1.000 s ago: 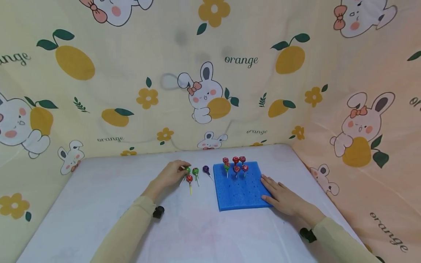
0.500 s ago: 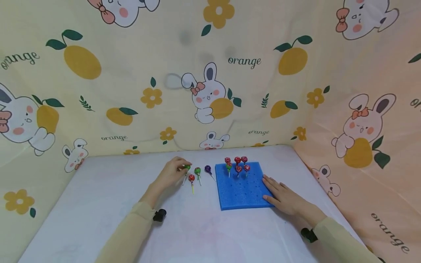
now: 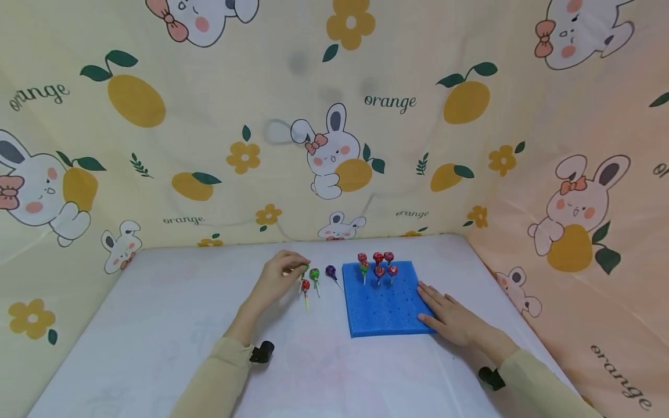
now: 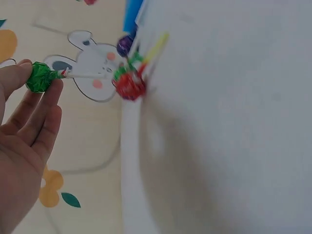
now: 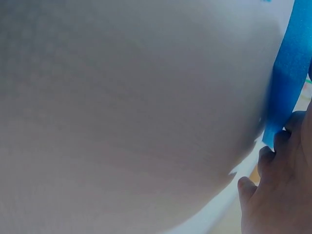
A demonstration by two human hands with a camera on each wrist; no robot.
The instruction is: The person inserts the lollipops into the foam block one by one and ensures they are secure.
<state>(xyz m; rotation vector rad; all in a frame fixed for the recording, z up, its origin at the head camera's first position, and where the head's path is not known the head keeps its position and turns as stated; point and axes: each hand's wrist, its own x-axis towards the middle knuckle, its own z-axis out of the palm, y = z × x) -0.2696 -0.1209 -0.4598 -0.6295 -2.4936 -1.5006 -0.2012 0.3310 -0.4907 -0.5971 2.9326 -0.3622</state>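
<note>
My left hand pinches a green-wrapped lollipop by its head between thumb and fingers, its white stick pointing away from the palm. Just beside that hand lie a red lollipop with a yellow stick, a second green lollipop and a purple lollipop. To their right is a blue foam board with rows of small holes. Several lollipops, mostly red and one green, stand upright in its far part. My right hand rests with extended fingers on the board's right edge.
The white-covered table ends at a cloth backdrop printed with rabbits and oranges, which also rises along the right side. A black wrist camera sits at the left cuff, another at the right.
My left hand has lifted the green lollipop slightly from among the others and shifted a little to the right. My right hand stays on the board. The head view has shifted slightly.
</note>
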